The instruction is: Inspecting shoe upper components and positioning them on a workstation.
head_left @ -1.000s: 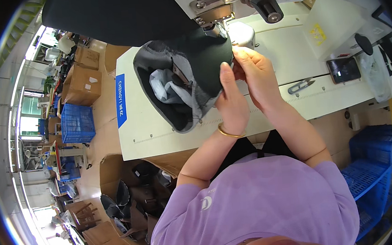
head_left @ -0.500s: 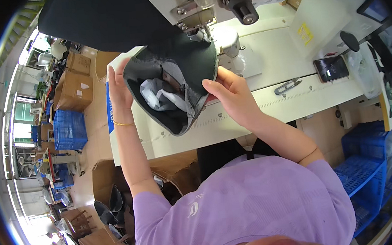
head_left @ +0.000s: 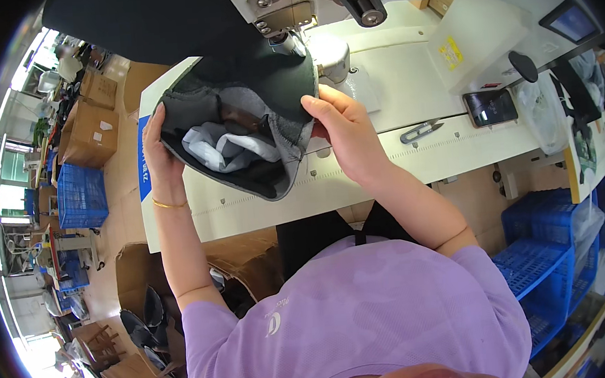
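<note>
A dark fabric pouch-like piece (head_left: 287, 83) with a grey lining is held open side up under the sewing machine's needle area (head_left: 289, 42). Crumpled pale grey material (head_left: 228, 146) lies inside it. At the pouch's left side, my left hand (head_left: 160, 154) grips the wall, its fingers partly hidden behind the fabric. On the right edge, my right hand (head_left: 346, 130) pinches the fabric, thumb on the near side and fingers behind. The far edge of the pouch reaches the machine's foot; whether it is clamped there cannot be told.
Thread snips (head_left: 421, 131) and a dark phone-like device (head_left: 491, 107) lie on the white machine table (head_left: 385, 155) to the right. A cardboard box (head_left: 131, 273) with dark pieces stands below left. Blue crates (head_left: 536, 263) stand at lower right.
The whole view has shifted, so the scene sits further left and slightly higher. My left hand has moved slightly outward and nearer me, with the pouch's mouth a little wider. Both hands keep their hold.
</note>
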`<state>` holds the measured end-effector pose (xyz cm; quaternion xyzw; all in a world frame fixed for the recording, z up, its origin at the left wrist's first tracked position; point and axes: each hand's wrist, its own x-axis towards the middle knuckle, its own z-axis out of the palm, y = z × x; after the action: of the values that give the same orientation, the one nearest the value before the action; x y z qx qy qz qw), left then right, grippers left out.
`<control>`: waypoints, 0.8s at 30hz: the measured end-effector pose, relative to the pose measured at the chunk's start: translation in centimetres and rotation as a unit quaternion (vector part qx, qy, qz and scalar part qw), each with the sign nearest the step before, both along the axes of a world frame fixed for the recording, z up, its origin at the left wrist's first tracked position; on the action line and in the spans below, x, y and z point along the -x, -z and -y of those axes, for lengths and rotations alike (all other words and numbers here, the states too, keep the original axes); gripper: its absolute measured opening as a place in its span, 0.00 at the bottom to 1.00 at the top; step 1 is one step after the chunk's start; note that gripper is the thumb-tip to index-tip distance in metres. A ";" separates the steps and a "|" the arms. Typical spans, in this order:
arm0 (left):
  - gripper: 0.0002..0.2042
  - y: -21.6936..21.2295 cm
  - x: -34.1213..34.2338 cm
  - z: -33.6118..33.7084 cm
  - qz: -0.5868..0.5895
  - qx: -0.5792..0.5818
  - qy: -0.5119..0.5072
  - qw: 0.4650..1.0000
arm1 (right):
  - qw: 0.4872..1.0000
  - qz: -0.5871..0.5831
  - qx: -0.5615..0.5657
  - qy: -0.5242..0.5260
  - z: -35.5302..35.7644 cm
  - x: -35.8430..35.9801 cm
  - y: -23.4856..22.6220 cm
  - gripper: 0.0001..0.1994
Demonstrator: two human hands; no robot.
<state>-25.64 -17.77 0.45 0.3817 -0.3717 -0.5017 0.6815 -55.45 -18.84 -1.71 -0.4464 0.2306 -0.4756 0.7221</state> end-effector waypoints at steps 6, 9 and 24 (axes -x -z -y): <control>0.12 0.5 1.1 -1.0 -0.003 0.002 -0.071 0.998 | 0.997 -0.048 0.059 0.034 0.4 0.4 0.5 0.12; 0.15 0.7 0.9 -1.3 0.010 -0.008 -0.098 0.995 | 0.991 -0.078 0.105 0.041 -0.7 0.7 0.0 0.15; 0.15 -0.3 2.8 -1.9 0.017 0.021 -0.163 0.986 | 0.981 -0.077 0.132 0.123 1.0 0.1 0.5 0.15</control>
<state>-28.49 -15.90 0.76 0.4310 -0.3262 -0.3693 0.7560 -55.53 -19.88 -2.19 -0.5416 0.2737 -0.5511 0.5728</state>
